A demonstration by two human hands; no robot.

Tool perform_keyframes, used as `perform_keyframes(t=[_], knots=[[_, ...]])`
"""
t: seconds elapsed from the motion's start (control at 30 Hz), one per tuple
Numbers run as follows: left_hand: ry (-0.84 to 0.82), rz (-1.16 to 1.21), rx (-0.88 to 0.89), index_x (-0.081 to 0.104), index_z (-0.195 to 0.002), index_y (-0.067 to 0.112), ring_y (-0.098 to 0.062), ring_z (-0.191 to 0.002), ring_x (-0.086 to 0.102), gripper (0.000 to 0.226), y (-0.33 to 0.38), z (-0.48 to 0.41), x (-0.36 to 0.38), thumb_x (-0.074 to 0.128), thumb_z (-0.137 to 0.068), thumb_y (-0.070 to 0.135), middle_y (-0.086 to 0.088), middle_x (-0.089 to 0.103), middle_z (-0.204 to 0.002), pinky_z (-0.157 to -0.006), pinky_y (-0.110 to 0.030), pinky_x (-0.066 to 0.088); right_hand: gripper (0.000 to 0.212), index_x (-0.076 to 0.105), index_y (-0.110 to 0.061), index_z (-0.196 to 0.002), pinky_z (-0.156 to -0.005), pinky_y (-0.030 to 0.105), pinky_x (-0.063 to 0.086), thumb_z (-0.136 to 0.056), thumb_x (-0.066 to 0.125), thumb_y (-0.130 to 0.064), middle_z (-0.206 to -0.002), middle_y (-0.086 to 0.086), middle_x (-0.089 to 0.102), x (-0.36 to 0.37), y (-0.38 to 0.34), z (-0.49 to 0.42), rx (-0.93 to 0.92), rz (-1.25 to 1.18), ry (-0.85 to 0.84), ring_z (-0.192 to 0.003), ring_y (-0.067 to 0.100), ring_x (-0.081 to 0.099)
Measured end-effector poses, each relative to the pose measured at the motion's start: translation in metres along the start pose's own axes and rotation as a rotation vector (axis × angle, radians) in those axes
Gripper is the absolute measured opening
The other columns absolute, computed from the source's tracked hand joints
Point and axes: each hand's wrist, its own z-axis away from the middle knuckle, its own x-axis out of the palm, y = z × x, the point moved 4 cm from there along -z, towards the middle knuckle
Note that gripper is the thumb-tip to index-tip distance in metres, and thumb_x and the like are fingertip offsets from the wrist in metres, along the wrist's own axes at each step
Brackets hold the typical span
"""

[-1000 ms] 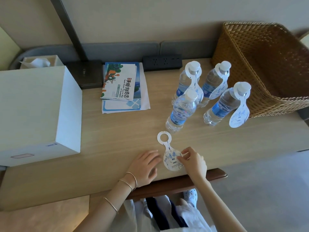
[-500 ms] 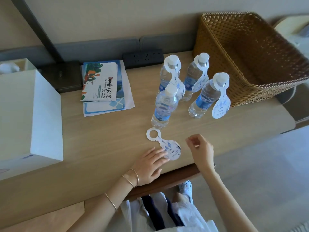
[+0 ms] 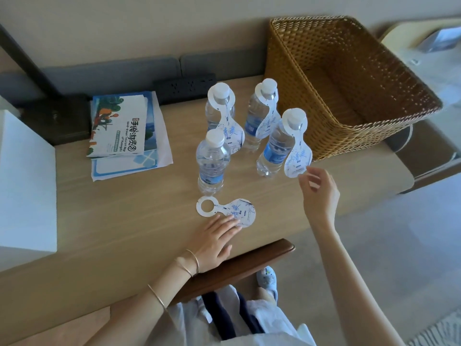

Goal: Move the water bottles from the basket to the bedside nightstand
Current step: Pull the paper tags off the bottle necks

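Left grip (image 3: 214, 242): fingers straight and flat, pressing a loose white paper neck tag (image 3: 224, 211) with a ring hole and blue print onto the pale wooden bench (image 3: 124, 208). It holds nothing.
Right grip (image 3: 318, 193): raised off the bench, fingers loosely bent, nothing in it. The forefinger tip is at the lower edge of a hanging white tag (image 3: 298, 159); I cannot tell whether it touches.
Bare-necked bottle (image 3: 212, 163): clear plastic, white cap, blue label. It stands upright just beyond the loose tag under the left grip.
Tagged front bottle (image 3: 277, 146): same make, upright just beyond the right grip, carrying the hanging tag.
Rear bottles: two more (image 3: 217, 113) (image 3: 257, 121), upright and tagged, farther out between the grips' lines.
Tan woven wicker basket (image 3: 299, 96): beyond the right grip, just beside the tagged bottles. No bottle shows inside.
Done: all four bottles are out and standing on the bench, which I take for the nightstand, so the move looks finished.
Left: likely only refitting the loose tag.
Beyond the left grip: printed brochures (image 3: 119, 131), well apart.
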Motion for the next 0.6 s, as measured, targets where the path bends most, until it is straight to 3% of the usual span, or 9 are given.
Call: perform_keyframes(t=[0.07,0.1,0.17,0.27,0.37,0.47,0.6], knots=[[0.006,-0.020,-0.032,0.047,-0.137,0.010,-0.019,-0.138,0.033,0.053,0.001,-0.007,0.004,0.048,-0.086,0.025,-0.003,0.044,-0.144,-0.113,-0.041,0.021,0.027,0.057,-0.012,-0.114,-0.083,0.029,0.051,-0.088,0.062,-0.018,-0.113,0.002,0.057,-0.001,0.003,-0.010,0.028,-0.017,-0.029,-0.101,0.013,0.057],[0.010,-0.031,-0.047,0.045,-0.138,0.011,-0.017,-0.138,0.031,0.054,0.002,-0.008,0.006,0.047,-0.086,0.025,-0.002,0.042,-0.145,-0.114,-0.040,0.020,0.031,0.055,-0.012,-0.118,-0.084,0.031,0.051,-0.088,0.062,-0.019,-0.116,0.002,0.056,-0.001,0.005,-0.015,0.039,-0.021,-0.052,-0.103,0.013,0.056],[0.009,-0.046,-0.063,0.041,-0.141,0.012,-0.015,-0.140,0.028,0.055,0.002,-0.008,0.008,0.047,-0.087,0.025,0.000,0.040,-0.147,-0.114,-0.039,0.020,0.036,0.053,-0.014,-0.123,-0.081,0.019,0.049,-0.088,0.062,-0.020,-0.119,0.001,0.057,-0.003,0.007,-0.024,0.052,-0.037,-0.107,-0.104,0.012,0.057],[0.002,-0.047,-0.065,0.038,-0.143,0.013,-0.013,-0.141,0.025,0.056,0.001,-0.008,0.010,0.047,-0.088,0.024,0.002,0.036,-0.149,-0.114,-0.040,0.022,0.034,0.056,-0.019,-0.119,-0.065,0.000,0.041,-0.086,0.065,-0.020,-0.107,-0.006,0.064,-0.007,0.007,-0.034,0.091,-0.089,-0.172,-0.091,0.003,0.062],[-0.006,-0.053,-0.071,0.035,-0.144,0.014,-0.013,-0.141,0.024,0.057,-0.001,-0.008,0.011,0.046,-0.089,0.023,0.003,0.034,-0.150,-0.115,-0.040,0.021,0.017,0.063,-0.028,-0.096,-0.063,0.008,0.044,-0.082,0.069,-0.019,-0.092,-0.009,0.068,-0.013,0.003,-0.037,0.111,-0.142,-0.208,-0.074,-0.003,0.063],[-0.001,-0.064,-0.070,0.036,-0.143,0.014,-0.013,-0.141,0.025,0.056,0.000,-0.007,0.012,0.046,-0.089,0.023,0.002,0.036,-0.148,-0.116,-0.039,0.019,0.016,0.063,-0.030,-0.083,-0.068,0.025,0.052,-0.079,0.072,-0.017,-0.084,-0.008,0.068,-0.019,-0.005,-0.036,0.126,-0.230,-0.238,-0.074,0.012,0.068],[0.024,-0.055,-0.075,0.043,-0.139,0.012,-0.013,-0.139,0.029,0.052,0.002,-0.007,0.009,0.047,-0.088,0.019,0.000,0.044,-0.142,-0.116,-0.039,0.020,0.016,0.066,-0.026,-0.082,-0.058,0.017,0.048,-0.075,0.075,-0.015,-0.077,-0.006,0.068,-0.032,-0.019,-0.031,0.118,-0.360,-0.250,-0.070,0.014,0.068]])
